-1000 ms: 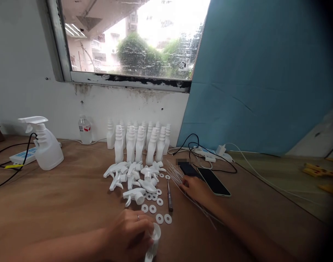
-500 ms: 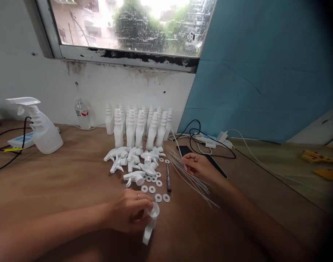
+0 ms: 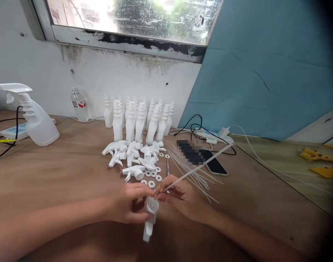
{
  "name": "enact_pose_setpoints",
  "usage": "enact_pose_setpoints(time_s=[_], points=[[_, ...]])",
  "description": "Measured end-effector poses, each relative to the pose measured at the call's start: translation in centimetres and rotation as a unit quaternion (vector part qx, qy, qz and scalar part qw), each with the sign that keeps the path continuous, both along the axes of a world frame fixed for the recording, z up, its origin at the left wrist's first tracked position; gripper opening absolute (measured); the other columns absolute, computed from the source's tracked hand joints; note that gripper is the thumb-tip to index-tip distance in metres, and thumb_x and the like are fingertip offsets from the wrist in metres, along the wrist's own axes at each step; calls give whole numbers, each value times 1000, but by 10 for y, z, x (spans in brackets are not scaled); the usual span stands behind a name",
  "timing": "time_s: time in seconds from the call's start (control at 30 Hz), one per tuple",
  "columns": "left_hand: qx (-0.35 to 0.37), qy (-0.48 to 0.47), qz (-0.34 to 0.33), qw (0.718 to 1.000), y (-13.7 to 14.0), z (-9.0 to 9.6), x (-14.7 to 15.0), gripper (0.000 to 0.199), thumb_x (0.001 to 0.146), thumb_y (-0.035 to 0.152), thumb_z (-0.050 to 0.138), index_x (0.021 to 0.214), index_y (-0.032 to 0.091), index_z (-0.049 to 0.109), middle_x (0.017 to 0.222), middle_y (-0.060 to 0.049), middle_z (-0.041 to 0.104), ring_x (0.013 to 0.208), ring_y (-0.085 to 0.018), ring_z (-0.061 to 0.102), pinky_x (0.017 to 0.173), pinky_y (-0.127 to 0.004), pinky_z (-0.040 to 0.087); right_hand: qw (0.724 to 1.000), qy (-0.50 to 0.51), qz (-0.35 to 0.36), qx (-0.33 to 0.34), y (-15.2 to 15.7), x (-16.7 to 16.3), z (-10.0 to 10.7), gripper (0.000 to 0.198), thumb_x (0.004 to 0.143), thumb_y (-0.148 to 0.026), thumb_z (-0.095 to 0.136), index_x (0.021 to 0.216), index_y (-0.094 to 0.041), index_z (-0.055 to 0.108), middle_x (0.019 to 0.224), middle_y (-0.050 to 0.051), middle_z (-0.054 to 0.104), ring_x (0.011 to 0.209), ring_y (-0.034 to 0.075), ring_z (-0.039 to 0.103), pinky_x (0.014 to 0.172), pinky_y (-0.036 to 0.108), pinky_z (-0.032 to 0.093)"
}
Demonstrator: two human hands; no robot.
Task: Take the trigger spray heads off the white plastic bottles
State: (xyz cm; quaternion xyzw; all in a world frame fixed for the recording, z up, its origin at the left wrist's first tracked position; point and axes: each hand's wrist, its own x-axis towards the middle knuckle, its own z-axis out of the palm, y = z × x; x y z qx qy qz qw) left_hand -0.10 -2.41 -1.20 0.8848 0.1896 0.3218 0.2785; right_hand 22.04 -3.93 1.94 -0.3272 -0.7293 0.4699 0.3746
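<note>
Near the table's front, my left hand (image 3: pixel 135 202) is closed on a white trigger spray head (image 3: pixel 151 211), its round collar facing up and its nozzle end pointing toward me. My right hand (image 3: pixel 180 194) pinches one end of a thin white plastic tube (image 3: pixel 198 168), which slants up to the right. The pinched end is close to the collar; whether it touches is hidden by my fingers. Just beyond my hands lie white washers (image 3: pixel 159 178), a screwdriver (image 3: pixel 168 169) partly covered by my right hand, and a pile of spray heads (image 3: pixel 133 171).
Several white bottles (image 3: pixel 130 122) stand against the wall. Loose tubes (image 3: pixel 199 182) lie at right beside a phone (image 3: pixel 216 165) and a power strip (image 3: pixel 210 135) with cables. A complete spray bottle (image 3: pixel 39 123) and a water bottle (image 3: pixel 79 105) stand at left.
My right hand has come from the tube pile down and left to the spray head, bringing one tube. My left hand still holds the spray head. The view has shifted slightly.
</note>
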Motion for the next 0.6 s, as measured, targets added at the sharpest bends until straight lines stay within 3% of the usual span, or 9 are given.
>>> enact_pose_setpoints(time_s=[0.1, 0.2, 0.37, 0.6], points=[[-8, -1, -29, 1000, 0, 3, 0, 32, 73, 25, 69, 103, 16, 63, 106, -11, 63, 83, -15, 61, 72, -23, 50, 997, -32, -4, 73, 0, 1, -2, 14, 88, -29, 61, 86, -15, 60, 83, 3, 64, 75, 12, 62, 70, 25, 52], [-24, 0, -48, 999, 0, 5, 0, 27, 75, 25, 68, 100, 15, 64, 107, -12, 61, 94, -19, 60, 82, -26, 50, 990, -63, 16, 128, -3, 0, -2, 10, 90, -24, 58, 87, -16, 63, 84, 4, 66, 80, 12, 63, 75, 24, 51], [-46, 5, -38, 998, -1, 6, 1, 26, 74, 22, 69, 99, 15, 66, 106, -12, 60, 95, -20, 60, 85, -28, 50, 986, -33, 34, 163, -5, 0, -4, 7, 90, -22, 57, 86, -16, 60, 85, 4, 68, 80, 11, 65, 75, 23, 52], [-55, 7, -42, 998, 1, 2, 1, 31, 74, 22, 69, 104, 16, 67, 107, -11, 60, 96, -20, 59, 86, -29, 49, 976, -78, 77, 188, -2, -2, 1, 16, 95, -22, 49, 90, -15, 63, 85, 4, 67, 82, 11, 62, 77, 25, 51]])
